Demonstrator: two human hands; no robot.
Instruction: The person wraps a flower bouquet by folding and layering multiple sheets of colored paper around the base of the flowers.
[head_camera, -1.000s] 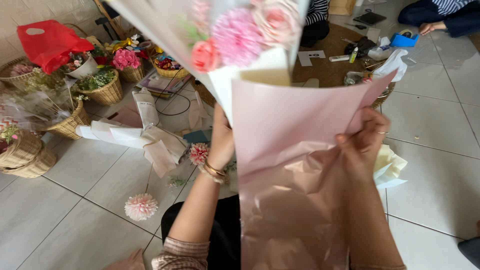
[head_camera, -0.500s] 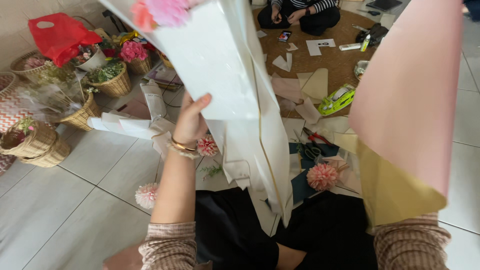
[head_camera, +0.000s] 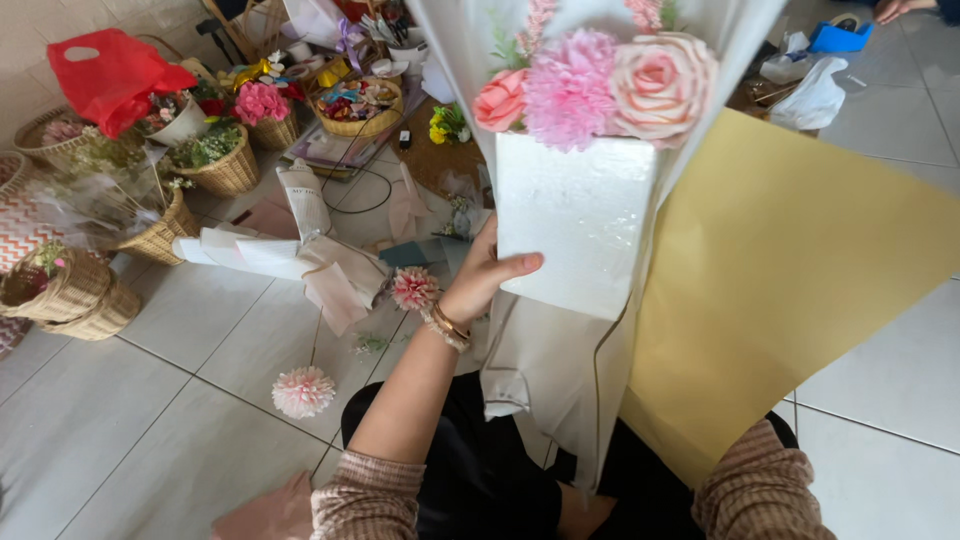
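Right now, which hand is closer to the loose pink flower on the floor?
Left. The left hand grips the white bouquet wrap just above and right of the loose pink flower. The right hand is hidden behind the yellow paper sheet, farther away.

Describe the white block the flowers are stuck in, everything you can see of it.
The white block looks like foam, boxy, with a faintly speckled face. It is held upright, flowers rising from its top: a pink rose, a pink carnation, a peach rose. The left hand grips its left edge, thumb across the front. White wrapping paper surrounds it; a yellow sheet lies to its right.
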